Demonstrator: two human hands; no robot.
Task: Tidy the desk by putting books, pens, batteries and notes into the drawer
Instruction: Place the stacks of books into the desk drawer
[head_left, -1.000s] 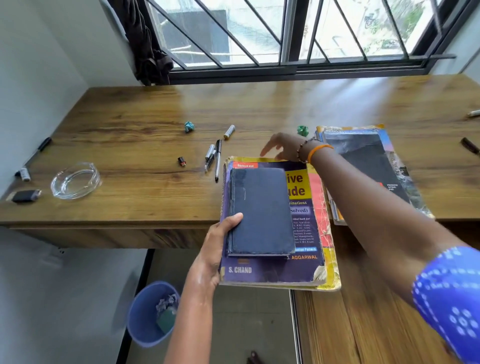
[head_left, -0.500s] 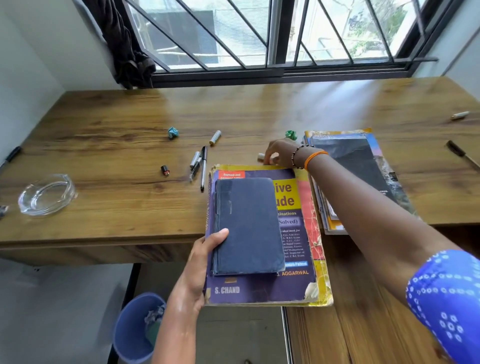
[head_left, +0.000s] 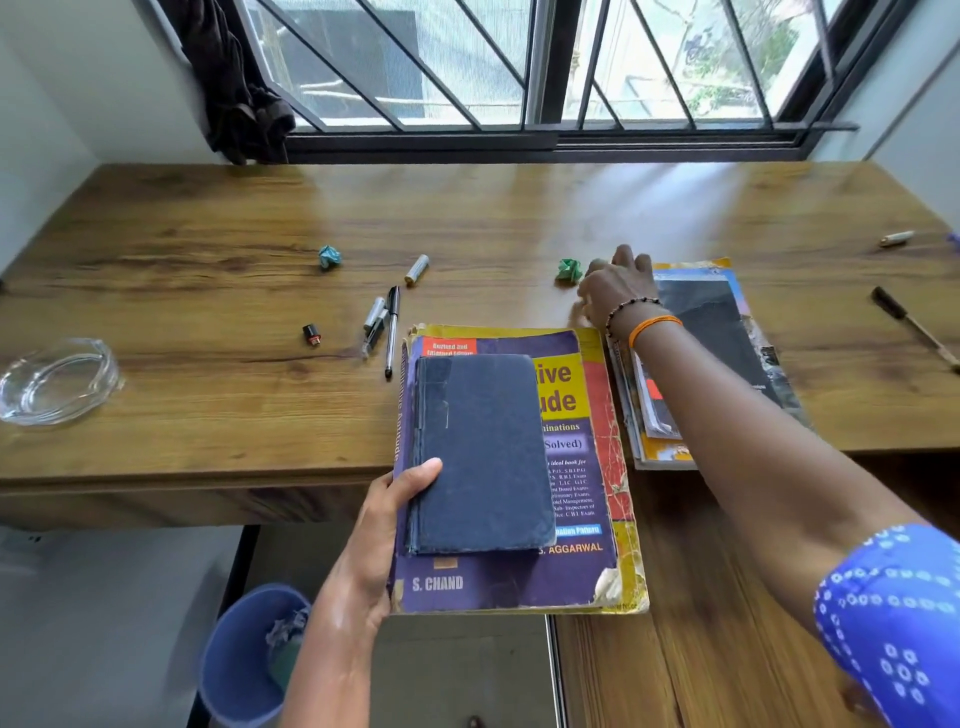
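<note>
My left hand (head_left: 374, 540) grips a stack of two books by its left edge, thumb on top. The stack is a small dark blue book (head_left: 483, 452) on a large purple and yellow book (head_left: 582, 467), half over the desk's front edge. My right hand (head_left: 618, 291) reaches across to a green crumpled note (head_left: 569, 271), fingers curled down and blurred. A small pale battery seen at its fingertips a moment ago is out of sight under it. Left of the stack lie a black pen (head_left: 392, 332), a silver marker (head_left: 374, 317), another battery (head_left: 416, 269) and a blue crumpled note (head_left: 329, 256).
A second pile of books (head_left: 722, 338) lies under my right forearm. A glass ashtray (head_left: 57, 379) sits at the left, a small black and red cap (head_left: 311, 334) near the pens, a pen (head_left: 914, 327) and a pale cylinder (head_left: 897, 238) at the right. A blue bin (head_left: 244, 654) stands below.
My right hand closed on a small pale battery behind the big book, then moved right and back toward the green note. My left hand kept its grip on the book stack.
</note>
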